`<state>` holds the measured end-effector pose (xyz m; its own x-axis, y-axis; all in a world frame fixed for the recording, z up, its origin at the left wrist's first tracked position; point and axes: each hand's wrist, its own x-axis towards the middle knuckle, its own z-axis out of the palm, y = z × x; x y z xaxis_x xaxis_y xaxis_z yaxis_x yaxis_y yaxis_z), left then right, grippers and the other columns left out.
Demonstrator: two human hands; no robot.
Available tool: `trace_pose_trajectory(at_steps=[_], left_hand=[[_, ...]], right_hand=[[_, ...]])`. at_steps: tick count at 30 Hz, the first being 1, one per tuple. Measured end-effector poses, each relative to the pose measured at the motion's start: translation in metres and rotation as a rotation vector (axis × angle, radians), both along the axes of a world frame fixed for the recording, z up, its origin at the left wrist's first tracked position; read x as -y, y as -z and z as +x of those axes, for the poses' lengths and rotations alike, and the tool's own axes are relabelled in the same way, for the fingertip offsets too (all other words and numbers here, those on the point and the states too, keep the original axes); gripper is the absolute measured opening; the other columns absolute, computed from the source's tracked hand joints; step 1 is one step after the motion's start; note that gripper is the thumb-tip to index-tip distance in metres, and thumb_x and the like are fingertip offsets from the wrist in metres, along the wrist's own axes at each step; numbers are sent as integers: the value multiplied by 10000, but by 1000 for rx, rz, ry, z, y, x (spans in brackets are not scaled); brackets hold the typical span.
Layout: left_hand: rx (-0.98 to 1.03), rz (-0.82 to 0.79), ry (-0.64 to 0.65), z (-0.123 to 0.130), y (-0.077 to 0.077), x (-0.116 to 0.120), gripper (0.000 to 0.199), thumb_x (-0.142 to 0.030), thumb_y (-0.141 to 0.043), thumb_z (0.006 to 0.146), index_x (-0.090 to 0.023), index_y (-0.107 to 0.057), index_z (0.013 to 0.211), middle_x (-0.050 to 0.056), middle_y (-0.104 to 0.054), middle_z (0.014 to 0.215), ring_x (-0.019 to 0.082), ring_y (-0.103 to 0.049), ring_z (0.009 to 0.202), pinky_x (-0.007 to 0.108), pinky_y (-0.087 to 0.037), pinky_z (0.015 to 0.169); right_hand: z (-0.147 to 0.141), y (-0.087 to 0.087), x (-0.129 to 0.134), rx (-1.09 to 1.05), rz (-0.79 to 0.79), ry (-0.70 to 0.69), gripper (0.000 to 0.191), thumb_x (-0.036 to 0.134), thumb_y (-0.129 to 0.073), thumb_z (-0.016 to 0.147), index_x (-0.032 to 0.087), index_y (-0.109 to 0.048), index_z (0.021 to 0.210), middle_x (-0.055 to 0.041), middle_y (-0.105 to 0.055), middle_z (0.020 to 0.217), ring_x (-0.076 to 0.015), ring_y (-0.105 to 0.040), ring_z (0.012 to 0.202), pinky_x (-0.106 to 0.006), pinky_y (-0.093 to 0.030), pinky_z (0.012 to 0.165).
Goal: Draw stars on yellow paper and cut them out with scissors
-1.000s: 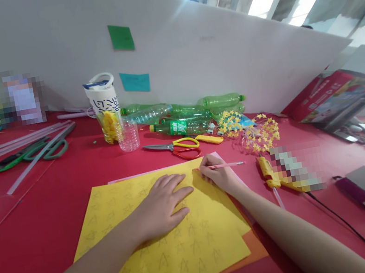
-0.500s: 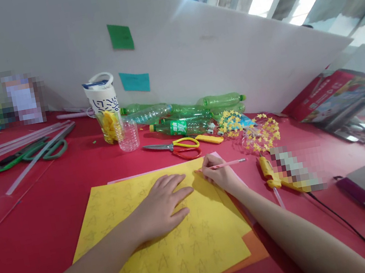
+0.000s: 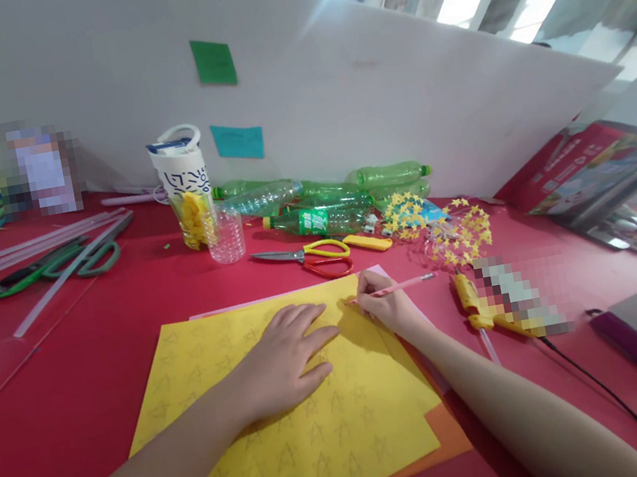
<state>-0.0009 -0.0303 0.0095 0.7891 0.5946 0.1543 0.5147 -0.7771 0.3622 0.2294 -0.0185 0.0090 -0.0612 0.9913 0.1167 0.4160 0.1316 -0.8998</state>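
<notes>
Find yellow paper (image 3: pixel 380 380) lying flat on red table (image 3: pixel 75 396), directly before the wearer. Bears rows of pencilled star outlines, with a barer stretch around the pencil point at upper right. Overlaps an orange sheet (image 3: pixel 449 431) and, at the far edge, a pink sheet (image 3: pixel 387 273); possibly stacked as a writing pad.

Note left hand (image 3: pixel 287 359) palm down on the middle of the yellow paper, fingers spread, nothing in grasp. Appears to serve as a weight against slipping.

Note right hand (image 3: pixel 388 304) at the upper right of the yellow paper, fingers closed around a pink pencil (image 3: pixel 406 284). Grips low near the point, probably for fine control; leaves the eraser end slanting past the right edge. Cannot confirm contact of tip with surface.

Observe scissors (image 3: pixel 302 256) just beyond the far edge of the yellow paper, presumably parked within reach. Farther beyond, see clear cup (image 3: pixel 226 238), white patterned cup (image 3: pixel 181 168) and green bottles (image 3: pixel 315 221), seemingly pushed back out of the arms' way.

Record glue gun (image 3: pixel 471 300) to the right of the yellow paper, apart from the right forearm; likely set aside while drawing.
</notes>
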Motion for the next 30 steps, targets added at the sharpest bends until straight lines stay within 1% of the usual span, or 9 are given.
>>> trace_pose_trajectory(at_steps=[9,16,23,30], left_hand=[[-1,-8,-7,0,-1,0,432,-403,-451,872,-305,-461,1292,64,-351,1421,293,-283,1284,479,-231,1039],[-21,8,-4,1,-2,1,428,-396,-449,873,-303,-457,1291,72,-346,1420,287,-281,1282,477,-236,1036],[-2,5,-3,1,-1,0,422,-396,-453,872,-300,-467,1282,70,-354,1414,291,-293,1274,474,-231,1037],[5,12,-1,1,0,-1,433,-401,-452,871,-308,-456,1293,58,-353,1417,290,-298,1272,472,-234,1039]], right_hand=[[-1,1,0,11,-22,-12,102,159,-486,699,210,-439,625,56,-480,503,-101,-419,433,-209,-276,417],[-4,-2,0,36,-19,-28,104,189,-508,737,205,-460,646,50,-495,515,-106,-438,446,-209,-287,421],[-4,3,0,52,18,-57,97,202,-509,767,202,-486,673,42,-520,572,-106,-457,493,-209,-303,452],[-5,3,1,70,30,-69,138,270,-523,793,203,-485,679,52,-491,552,-99,-423,470,-207,-289,444]])
